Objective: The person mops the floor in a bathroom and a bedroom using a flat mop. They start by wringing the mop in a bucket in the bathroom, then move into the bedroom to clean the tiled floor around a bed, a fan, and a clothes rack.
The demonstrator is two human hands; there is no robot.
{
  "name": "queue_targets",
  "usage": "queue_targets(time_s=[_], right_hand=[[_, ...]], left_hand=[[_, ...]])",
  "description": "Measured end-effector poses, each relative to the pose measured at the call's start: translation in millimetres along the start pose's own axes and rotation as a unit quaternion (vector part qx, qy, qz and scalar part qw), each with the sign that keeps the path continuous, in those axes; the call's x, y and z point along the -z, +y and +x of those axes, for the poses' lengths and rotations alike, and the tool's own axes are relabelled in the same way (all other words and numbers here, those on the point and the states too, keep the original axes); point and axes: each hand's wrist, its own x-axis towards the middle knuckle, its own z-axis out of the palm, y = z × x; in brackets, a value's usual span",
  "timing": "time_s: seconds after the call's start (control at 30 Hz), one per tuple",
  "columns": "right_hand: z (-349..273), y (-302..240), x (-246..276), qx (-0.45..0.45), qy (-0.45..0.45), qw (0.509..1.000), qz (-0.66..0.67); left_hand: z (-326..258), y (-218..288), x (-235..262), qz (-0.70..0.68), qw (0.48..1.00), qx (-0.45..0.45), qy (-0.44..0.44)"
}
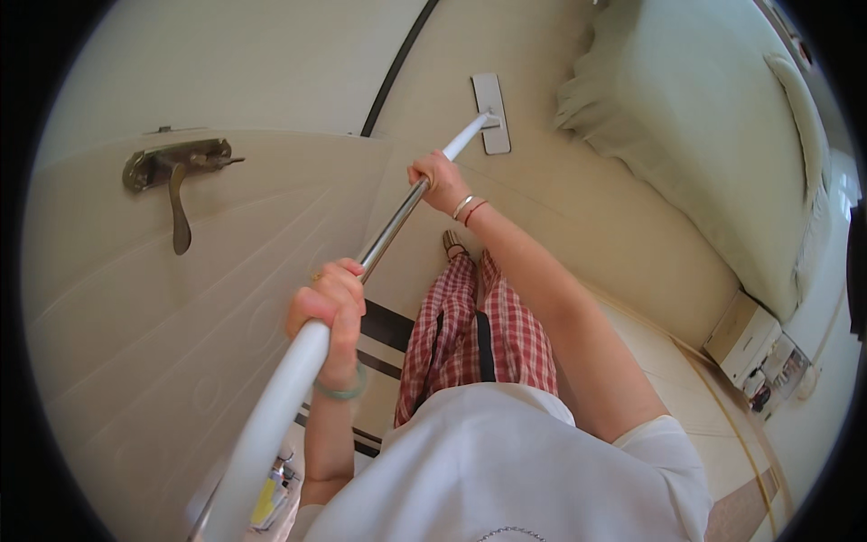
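Note:
A flat mop with a white and silver handle [394, 226] runs from the lower left up to its rectangular white head [490, 113], which lies on the pale floor. My left hand [329, 305] is wrapped round the upper part of the handle, at the join of the white and metal sections. Farther down the pole, my right hand [440, 183] grips it where the metal meets the lower white tube. Both hands are closed. The underside of the mop head is hidden.
On the left stands a white door [226, 298] with a dark bronze lever handle [181, 203]. A bed with a pale green ruffled cover [695, 108] fills the far right. Beside it is a small nightstand [742, 341] with assorted items. A dark strip [397, 68] edges the floor at the far left.

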Motion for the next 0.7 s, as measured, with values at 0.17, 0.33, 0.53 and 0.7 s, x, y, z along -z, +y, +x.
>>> queue_targets(time_s=[0.17,0.33,0.53,0.7], right_hand=[[48,29,4,0.097,-0.163,0.981,-0.050],[61,41,9,0.118,-0.253,0.957,-0.078],[1,7,-18,0.097,-0.311,0.942,-0.076],[-58,-62,-36,0.055,-0.424,0.903,-0.050]], left_hand=[[-8,-24,-23,-0.002,0.986,0.023,0.164],[-19,-31,-37,-0.005,0.965,0.066,0.253],[-47,16,-33,0.014,0.943,0.116,0.311],[-81,81,-18,0.029,0.918,0.192,0.345]])
